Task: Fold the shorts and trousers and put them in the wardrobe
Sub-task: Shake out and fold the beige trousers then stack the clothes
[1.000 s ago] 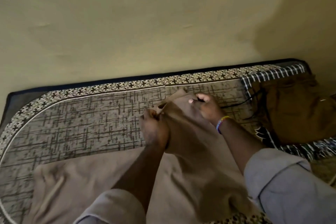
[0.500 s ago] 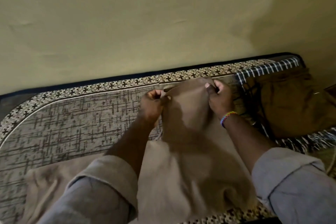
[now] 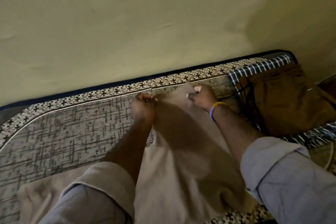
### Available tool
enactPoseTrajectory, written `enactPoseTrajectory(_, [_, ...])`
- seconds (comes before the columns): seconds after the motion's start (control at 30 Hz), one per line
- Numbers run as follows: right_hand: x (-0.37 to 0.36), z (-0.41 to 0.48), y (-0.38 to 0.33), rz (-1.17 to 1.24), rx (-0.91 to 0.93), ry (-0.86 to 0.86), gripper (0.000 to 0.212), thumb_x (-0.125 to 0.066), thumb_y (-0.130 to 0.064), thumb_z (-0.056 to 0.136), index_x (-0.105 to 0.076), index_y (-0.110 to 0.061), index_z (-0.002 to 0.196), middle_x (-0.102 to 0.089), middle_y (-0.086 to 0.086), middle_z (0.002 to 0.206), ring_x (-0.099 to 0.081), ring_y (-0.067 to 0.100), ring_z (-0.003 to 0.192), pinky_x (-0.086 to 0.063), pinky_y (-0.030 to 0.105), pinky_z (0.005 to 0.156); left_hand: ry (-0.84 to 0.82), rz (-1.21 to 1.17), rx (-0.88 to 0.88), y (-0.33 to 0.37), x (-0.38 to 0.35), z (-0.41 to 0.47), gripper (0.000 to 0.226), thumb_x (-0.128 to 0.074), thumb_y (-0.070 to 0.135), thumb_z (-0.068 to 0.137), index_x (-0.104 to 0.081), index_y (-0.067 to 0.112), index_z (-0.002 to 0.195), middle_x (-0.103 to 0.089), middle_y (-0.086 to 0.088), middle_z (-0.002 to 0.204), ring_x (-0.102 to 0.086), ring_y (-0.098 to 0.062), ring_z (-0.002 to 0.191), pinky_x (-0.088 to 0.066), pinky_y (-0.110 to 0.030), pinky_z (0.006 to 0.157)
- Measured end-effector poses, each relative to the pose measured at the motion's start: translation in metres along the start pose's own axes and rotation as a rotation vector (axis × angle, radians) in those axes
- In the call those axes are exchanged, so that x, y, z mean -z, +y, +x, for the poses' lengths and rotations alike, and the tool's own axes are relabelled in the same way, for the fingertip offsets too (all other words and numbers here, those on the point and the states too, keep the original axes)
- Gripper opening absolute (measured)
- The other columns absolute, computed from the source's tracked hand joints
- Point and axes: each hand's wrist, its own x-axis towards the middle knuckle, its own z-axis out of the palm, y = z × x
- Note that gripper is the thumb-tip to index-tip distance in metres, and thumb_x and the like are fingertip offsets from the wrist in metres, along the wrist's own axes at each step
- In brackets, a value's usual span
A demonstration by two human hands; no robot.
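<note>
Light brown trousers lie across the patterned mattress, running from the near edge towards the wall. My left hand grips the far end of the cloth at its left corner. My right hand, with a beaded bracelet on the wrist, pinches the same end at its right corner. The cloth between both hands is lifted slightly off the mattress. Another part of the trousers spreads flat at the near left, partly hidden under my left sleeve.
A dark brown garment with a black drawstring lies bunched at the right on a checked cloth. A plain yellowish wall runs right behind the mattress. The wardrobe is out of view.
Both hands have carried the trouser end away from me towards the wall edge of the mattress. The hands have spread further apart and the cloth is pulled flatter.
</note>
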Motion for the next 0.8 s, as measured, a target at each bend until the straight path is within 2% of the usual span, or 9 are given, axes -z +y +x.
enactPoseTrajectory(0.07, [-0.001, 0.000, 0.003, 0.066, 0.038, 0.064, 0.016, -0.070, -0.008, 0.079, -0.070, 0.000, 0.093, -0.071, 0.013, 0.088, -0.061, 0.017, 0.078, -0.048, 0.032, 0.074, -0.025, -0.050, 0.007, 0.000, 0.001, -0.001, 0.023, -0.078, 0.013, 0.083, -0.057, 0.022, 0.079, -0.062, 0.003, 0.079, -0.061, -0.017, 0.077, -0.057, -0.037, 0.078])
enactPoseTrajectory(0.2, [-0.003, -0.008, 0.002, 0.203, -0.003, 0.065, 0.050, -0.075, 0.002, 0.067, -0.057, -0.006, 0.113, -0.067, 0.004, 0.096, -0.061, 0.013, 0.082, -0.050, 0.030, 0.078, -0.147, -0.053, 0.147, 0.003, 0.003, 0.001, 0.029, -0.081, -0.001, 0.073, -0.059, 0.017, 0.081, -0.068, -0.008, 0.087, -0.070, -0.027, 0.083, -0.062, -0.047, 0.077])
enactPoseTrajectory(0.3, [0.006, -0.015, -0.011, 0.304, -0.101, -0.004, 0.051, -0.071, 0.000, 0.050, -0.060, -0.005, 0.100, -0.060, 0.014, 0.080, -0.053, 0.024, 0.071, -0.044, 0.037, 0.064, -0.363, -0.111, 0.285, 0.014, 0.006, 0.003, 0.026, -0.081, -0.005, 0.069, -0.073, 0.000, 0.092, -0.076, -0.020, 0.095, -0.076, -0.033, 0.080, -0.063, -0.049, 0.072])
enactPoseTrajectory(0.37, [0.015, -0.022, -0.016, 0.310, -0.142, -0.058, 0.044, -0.062, -0.004, 0.043, -0.060, -0.003, 0.087, -0.055, 0.015, 0.067, -0.046, 0.024, 0.061, -0.036, 0.032, 0.053, -0.419, -0.168, 0.305, 0.021, 0.011, -0.005, 0.025, -0.076, -0.005, 0.072, -0.073, 0.000, 0.096, -0.077, -0.015, 0.091, -0.076, -0.027, 0.079, -0.062, -0.038, 0.065])
enactPoseTrajectory(0.43, [0.026, -0.039, -0.028, 0.285, -0.111, -0.067, 0.027, -0.060, 0.000, 0.047, -0.059, -0.006, 0.073, -0.056, 0.011, 0.061, -0.045, 0.021, 0.053, -0.031, 0.026, 0.049, -0.470, -0.174, 0.176, 0.029, 0.019, -0.016, 0.019, -0.070, -0.007, 0.076, -0.069, 0.011, 0.081, -0.076, -0.003, 0.078, -0.070, -0.019, 0.078, -0.057, -0.031, 0.061])
enactPoseTrajectory(0.5, [0.039, -0.059, -0.029, 0.322, -0.040, -0.059, 0.026, -0.063, 0.013, 0.058, -0.060, -0.009, 0.071, -0.063, 0.006, 0.063, -0.055, 0.017, 0.053, -0.043, 0.025, 0.049, -0.627, -0.250, 0.012, 0.029, 0.030, -0.031, 0.025, -0.067, -0.010, 0.074, -0.061, 0.014, 0.076, -0.074, -0.004, 0.077, -0.067, -0.021, 0.080, -0.055, -0.033, 0.070])
enactPoseTrajectory(0.6, [0.058, -0.098, -0.006, 0.309, 0.090, 0.036, 0.036, -0.066, 0.022, 0.067, -0.066, -0.007, 0.088, -0.070, -0.002, 0.079, -0.065, 0.012, 0.075, -0.053, 0.025, 0.076, -0.857, -0.230, -0.228, 0.019, 0.048, -0.062, 0.034, -0.071, -0.011, 0.064, -0.056, 0.019, 0.071, -0.066, -0.003, 0.069, -0.062, -0.017, 0.066, -0.052, -0.026, 0.058])
enactPoseTrajectory(0.67, [0.067, -0.133, 0.019, 0.211, 0.157, 0.100, 0.032, -0.064, 0.021, 0.069, -0.068, -0.007, 0.083, -0.072, -0.010, 0.070, -0.064, 0.002, 0.074, -0.052, 0.025, 0.077, -1.001, -0.041, -0.366, 0.005, 0.057, -0.085, 0.037, -0.074, -0.010, 0.064, -0.055, 0.019, 0.079, -0.064, 0.001, 0.072, -0.061, -0.013, 0.067, -0.051, -0.024, 0.058])
enactPoseTrajectory(0.8, [0.067, -0.215, 0.085, -0.162, 0.147, 0.072, 0.049, -0.049, 0.018, 0.065, -0.062, -0.027, 0.051, -0.063, -0.009, 0.053, -0.059, -0.005, 0.058, -0.048, 0.026, 0.067, -1.077, 0.623, -0.842, -0.049, 0.062, -0.128, 0.048, -0.075, 0.015, 0.075, -0.060, 0.018, 0.120, -0.067, 0.003, 0.113, -0.063, -0.007, 0.103, -0.050, -0.024, 0.090])
